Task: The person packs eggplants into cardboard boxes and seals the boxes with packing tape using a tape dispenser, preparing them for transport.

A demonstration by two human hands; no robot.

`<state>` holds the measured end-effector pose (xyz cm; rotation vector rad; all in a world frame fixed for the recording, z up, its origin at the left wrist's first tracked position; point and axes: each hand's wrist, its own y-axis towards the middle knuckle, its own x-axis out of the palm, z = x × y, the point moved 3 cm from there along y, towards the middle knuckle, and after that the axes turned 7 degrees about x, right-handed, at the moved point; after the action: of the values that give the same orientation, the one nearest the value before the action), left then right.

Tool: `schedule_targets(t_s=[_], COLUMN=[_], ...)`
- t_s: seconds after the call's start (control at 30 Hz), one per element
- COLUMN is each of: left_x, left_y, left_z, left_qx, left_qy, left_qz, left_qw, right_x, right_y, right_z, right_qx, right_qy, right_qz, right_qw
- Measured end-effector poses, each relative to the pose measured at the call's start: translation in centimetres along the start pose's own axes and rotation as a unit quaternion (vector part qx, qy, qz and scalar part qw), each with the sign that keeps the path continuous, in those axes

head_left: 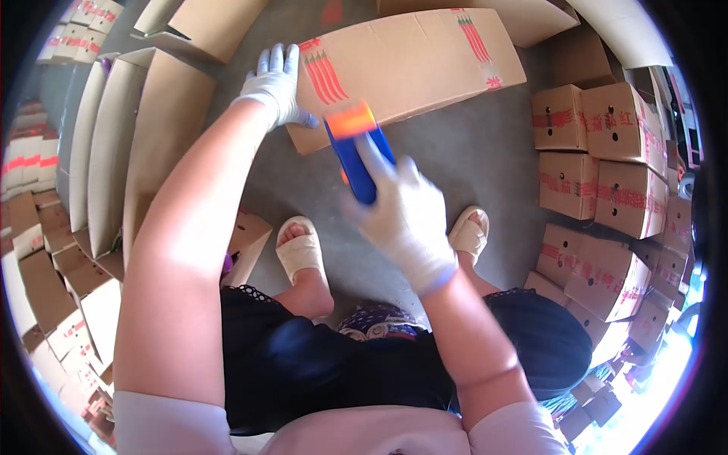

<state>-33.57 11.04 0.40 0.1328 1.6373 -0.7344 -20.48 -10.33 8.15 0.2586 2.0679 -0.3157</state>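
A long cardboard box (413, 64) printed with red chili peppers lies at the top middle, slightly askew. My left hand (274, 87), in a white glove, rests against the box's left end with fingers stretched out and the thumb at its near corner. In my gloved right hand (406, 220) is a blue and orange tape dispenser (355, 155), gripped at its blue body. Its orange head overlaps the near edge of the box in this view. The right hand is slightly smeared by motion.
Printed cardboard boxes (626, 125) are stacked along the right side. Tall open cartons (167, 129) stand at the left, with more boxes (53, 284) beyond them. My sandalled feet (301, 254) are on the grey floor (485, 148) below the box.
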Motion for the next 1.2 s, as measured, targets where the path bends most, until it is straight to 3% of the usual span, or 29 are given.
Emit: schedule_targets(t_s=[0.1,0.2,0.37,0.5,0.57,0.67,0.77,0.8,0.83,0.87,0.93,0.97,1.03,1.1,1.17,1.2], left_x=[-0.2,-0.6,-0.4,0.2,-0.2,-1.1,-1.2,-0.4,0.5,1.7,3.2,4.0,5.1,3.1,2.9,3.0], left_y=[2.5,3.2,1.8,-0.1,-2.0,-6.4,-9.2,-10.4,-11.9,-12.9,-15.2,-15.4,-15.1,-12.7,-10.1,-9.8], left_z=[-1.7,-1.7,-1.2,-0.2,0.8,3.6,5.6,6.6,7.5,8.5,10.1,10.2,9.6,8.9,7.4,8.0], left_qx=[0.015,0.018,0.013,0.053,0.062,0.069,0.181,0.26,0.336,0.372,0.418,0.417,0.362,0.236,0.109,0.112], left_qy=[-0.017,-0.03,-0.074,-0.047,0.014,0.092,0.12,0.131,0.132,0.099,0.09,0.095,0.062,0.008,-0.086,-0.08], left_qz=[-0.046,-0.082,-0.05,0.034,0.088,0.143,0.057,0.048,0.076,0.038,0.046,0.05,-0.006,-0.034,-0.015,-0.016], left_qw=[0.999,0.996,0.996,0.997,0.994,0.983,0.975,0.955,0.929,0.922,0.903,0.903,0.93,0.971,0.99,0.99], right_x=[4.3,8.5,12.1,13.7,12.5,9.0,4.1,0.8,-1.6,-3.9,-9.9,-12.3,-17.0,-20.0,-21.8,-21.3], right_y=[-6.5,-4.9,7.3,8.4,7.6,4.3,0.5,0.1,-0.3,-0.9,-3.0,-4.2,-7.0,-9.9,-11.8,-12.6], right_z=[6.6,9.4,6.1,9.0,10.0,11.0,14.4,14.5,15.4,16.1,16.2,16.1,15.6,16.1,17.3,17.9], right_qx=[0.109,0.143,0.173,0.226,0.228,0.033,0.059,0.096,0.094,0.089,0.086,0.082,0.096,0.119,0.169,0.172], right_qy=[-0.061,-0.067,-0.045,0.058,0.142,0.076,0.175,0.181,0.111,0.041,-0.068,-0.14,-0.231,-0.25,-0.128,-0.122], right_qz=[-0.19,-0.25,-0.292,-0.298,-0.316,-0.431,-0.536,-0.549,-0.518,-0.486,-0.428,-0.434,-0.418,-0.393,-0.25,-0.249], right_qw=[0.974,0.955,0.939,0.926,0.91,0.899,0.824,0.811,0.843,0.868,0.897,0.886,0.873,0.877,0.945,0.945])
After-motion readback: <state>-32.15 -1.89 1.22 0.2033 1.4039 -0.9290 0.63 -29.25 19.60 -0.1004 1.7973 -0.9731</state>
